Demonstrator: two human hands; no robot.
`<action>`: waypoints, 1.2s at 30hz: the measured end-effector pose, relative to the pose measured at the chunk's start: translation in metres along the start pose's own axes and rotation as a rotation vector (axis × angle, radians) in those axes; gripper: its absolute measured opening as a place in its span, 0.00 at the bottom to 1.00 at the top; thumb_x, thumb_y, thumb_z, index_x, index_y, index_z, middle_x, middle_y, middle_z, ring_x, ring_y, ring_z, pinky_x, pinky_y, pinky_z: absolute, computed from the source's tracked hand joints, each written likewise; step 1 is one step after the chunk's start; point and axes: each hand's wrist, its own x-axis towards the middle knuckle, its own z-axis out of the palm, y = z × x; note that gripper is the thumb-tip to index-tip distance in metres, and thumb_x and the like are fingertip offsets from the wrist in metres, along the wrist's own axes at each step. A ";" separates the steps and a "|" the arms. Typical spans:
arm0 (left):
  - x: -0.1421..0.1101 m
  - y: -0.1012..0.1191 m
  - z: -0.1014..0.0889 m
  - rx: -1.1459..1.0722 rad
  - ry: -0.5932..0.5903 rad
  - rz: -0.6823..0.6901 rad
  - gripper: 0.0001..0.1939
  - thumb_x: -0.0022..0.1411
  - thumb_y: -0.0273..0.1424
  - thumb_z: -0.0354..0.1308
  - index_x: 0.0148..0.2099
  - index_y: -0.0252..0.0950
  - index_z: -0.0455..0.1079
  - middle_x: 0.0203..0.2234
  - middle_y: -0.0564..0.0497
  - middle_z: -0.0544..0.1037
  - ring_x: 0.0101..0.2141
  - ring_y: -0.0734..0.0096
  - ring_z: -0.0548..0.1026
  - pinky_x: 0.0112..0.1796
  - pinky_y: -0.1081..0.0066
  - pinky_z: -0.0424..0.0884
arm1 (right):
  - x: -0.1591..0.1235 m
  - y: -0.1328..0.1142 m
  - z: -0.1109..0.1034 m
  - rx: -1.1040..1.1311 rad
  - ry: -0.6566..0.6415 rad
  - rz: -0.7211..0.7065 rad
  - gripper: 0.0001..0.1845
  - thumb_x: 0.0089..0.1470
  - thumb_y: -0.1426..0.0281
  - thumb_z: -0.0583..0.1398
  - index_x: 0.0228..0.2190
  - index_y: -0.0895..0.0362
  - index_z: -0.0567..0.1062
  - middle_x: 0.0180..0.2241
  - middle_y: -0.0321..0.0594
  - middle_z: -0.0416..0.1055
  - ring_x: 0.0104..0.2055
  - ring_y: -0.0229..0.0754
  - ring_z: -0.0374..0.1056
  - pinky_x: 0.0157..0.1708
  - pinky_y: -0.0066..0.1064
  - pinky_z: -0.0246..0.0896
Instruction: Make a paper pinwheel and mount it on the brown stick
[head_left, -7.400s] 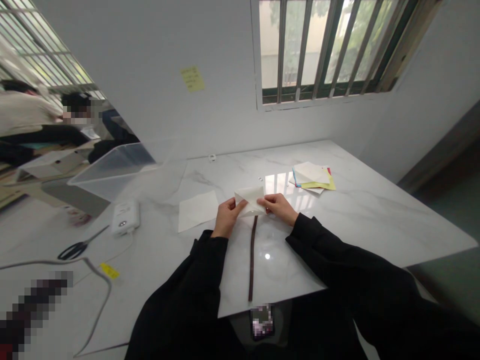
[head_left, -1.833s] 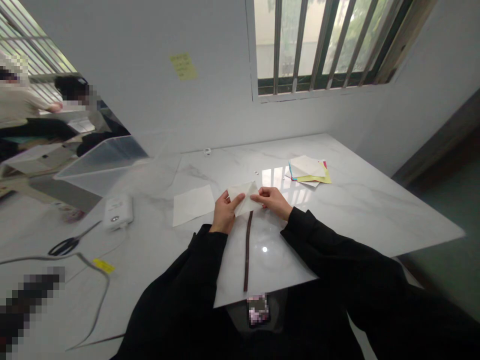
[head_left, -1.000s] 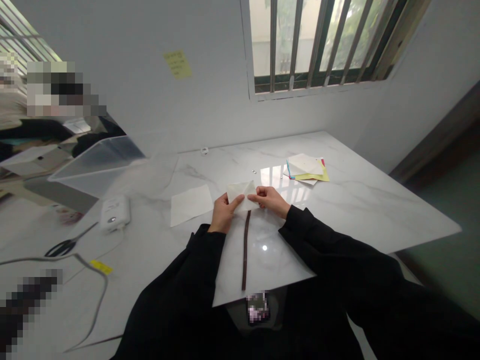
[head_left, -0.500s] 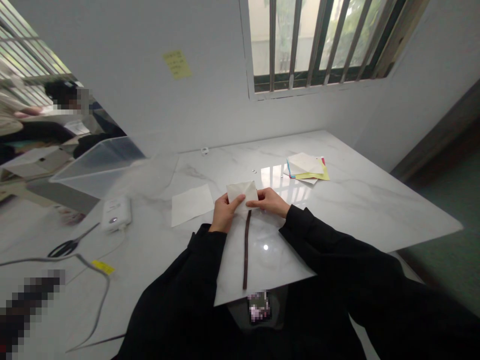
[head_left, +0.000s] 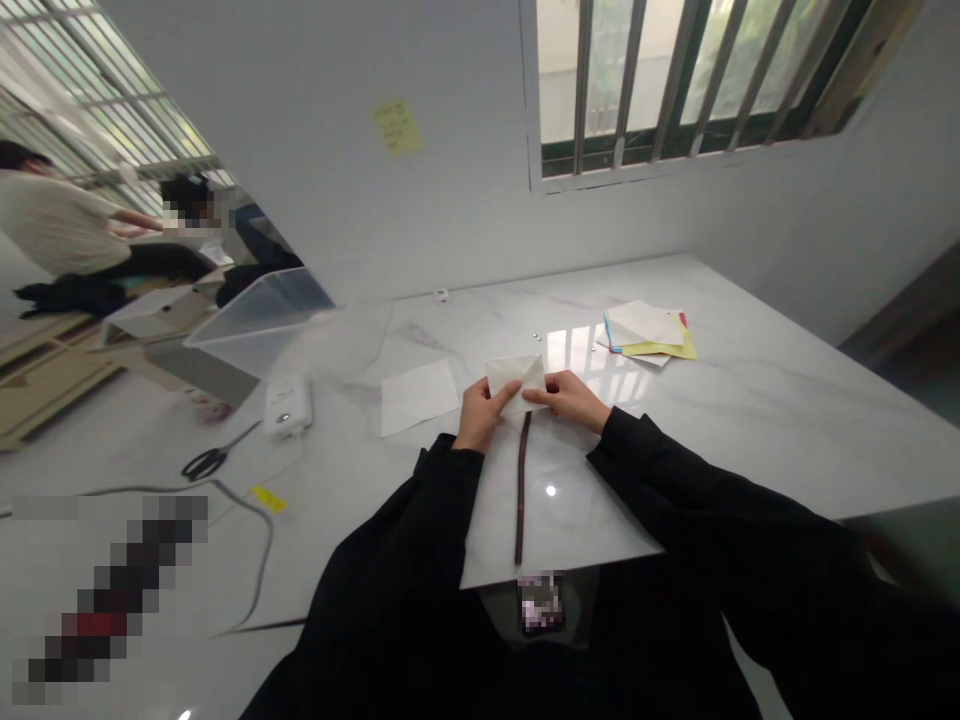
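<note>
Both hands pinch a small folded white paper [head_left: 514, 375] above the white marble table [head_left: 750, 420]. My left hand [head_left: 482, 415] grips its lower left edge, thumb on top. My right hand [head_left: 571, 398] pinches its lower right edge. A thin dark brown strip [head_left: 520, 487] lies on the table below the paper, running toward me between my black sleeves.
A flat white sheet [head_left: 417, 396] lies left of my hands. A stack of coloured papers [head_left: 649, 333] sits to the right. A white device [head_left: 287, 406], scissors [head_left: 212, 460], a grey cable [head_left: 251, 525] and a clear plastic bin [head_left: 259, 325] stand left. Other people are at the far left.
My head has turned a little left, so everything shifts right in view. The hands hold the folded paper much as before, with the fingers worked closer together along its lower edge.
</note>
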 end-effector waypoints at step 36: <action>0.005 -0.001 -0.008 0.068 -0.003 -0.016 0.31 0.45 0.50 0.76 0.45 0.33 0.79 0.36 0.44 0.84 0.33 0.64 0.79 0.33 0.70 0.72 | 0.003 -0.009 0.004 0.190 0.112 0.035 0.27 0.48 0.50 0.70 0.38 0.61 0.81 0.27 0.36 0.72 0.23 0.32 0.57 0.21 0.26 0.55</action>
